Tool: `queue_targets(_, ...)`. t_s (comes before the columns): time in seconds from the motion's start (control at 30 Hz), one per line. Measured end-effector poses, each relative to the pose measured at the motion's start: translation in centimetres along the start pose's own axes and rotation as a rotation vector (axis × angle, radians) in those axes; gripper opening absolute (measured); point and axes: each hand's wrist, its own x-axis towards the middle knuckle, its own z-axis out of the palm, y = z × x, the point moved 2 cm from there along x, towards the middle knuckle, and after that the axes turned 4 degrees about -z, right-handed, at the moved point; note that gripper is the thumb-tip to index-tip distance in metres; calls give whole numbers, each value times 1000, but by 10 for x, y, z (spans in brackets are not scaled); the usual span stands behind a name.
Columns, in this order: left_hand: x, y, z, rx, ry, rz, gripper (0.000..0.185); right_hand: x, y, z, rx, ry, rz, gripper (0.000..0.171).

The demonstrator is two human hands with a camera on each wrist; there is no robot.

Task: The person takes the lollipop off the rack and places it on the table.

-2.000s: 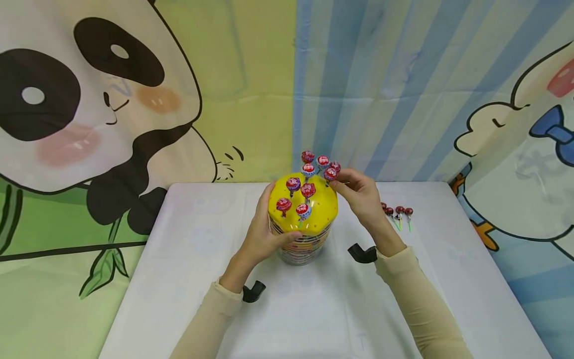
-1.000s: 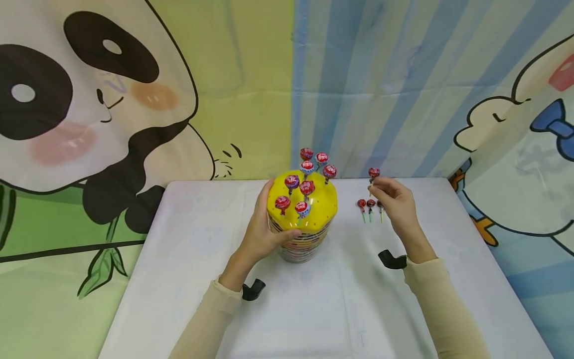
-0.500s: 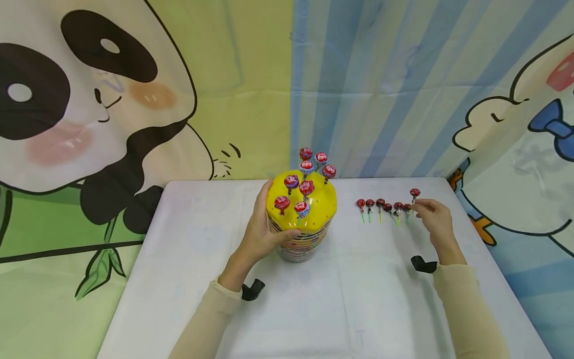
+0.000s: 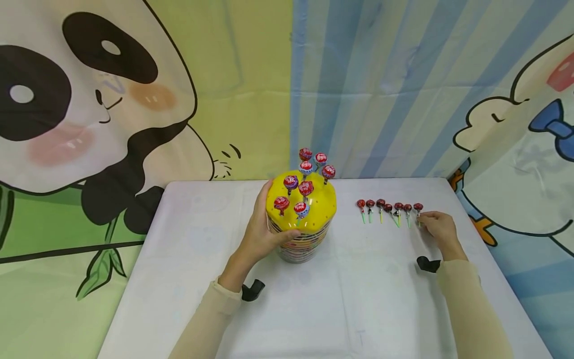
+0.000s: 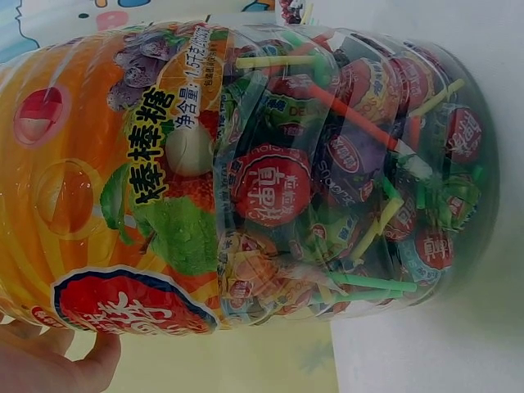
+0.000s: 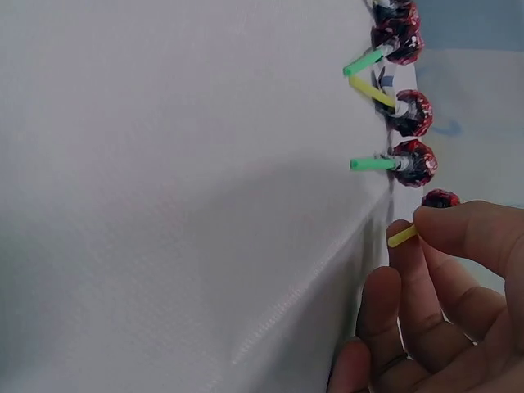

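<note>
lollipop (image 4: 418, 206) at the right end of the row (image 4: 388, 207) is pinched by its yellow stick between thumb and forefinger of the right hand (image 4: 437, 228), low at the table (image 4: 358, 299), with its red head just beside the next one; the other fingers curl loosely underneath. left hand (image 4: 262, 227) wraps the side of the lollipop tub (image 4: 301, 234), fingers curved round the clear wall, thumb toward the front under the yellow lid (image 4: 316, 214), where eight lollipops stand upright in holes.

risks, as i judge them: the row sits near the far right edge of the white cloth, and the neighbours lie close together, so a careless release or a brush of the curled fingers could roll one head into another or skew the sticks, which already point slightly different ways. the tub is tall and loaded on top; if the left hand's hold slackens while attention is on the right, a nudge could tip it and shake the standing lollipops loose
</note>
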Motion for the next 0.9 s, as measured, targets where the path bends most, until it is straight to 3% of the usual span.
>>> queue_targets(0.3, -1, -1, 1, 5, -3, -12, 111, 8, 5, 0, -142, 4, 10, 42)
queue_targets(0.7, -2, -1, 0, -32, -8, -28, 114, 3, 3, 2, -168, 21, -48, 42)
queue_targets(0.9, -1, 0, 0, -28, -9, -23, 112, -5, -8, 2, -112, 87, -71, 45)
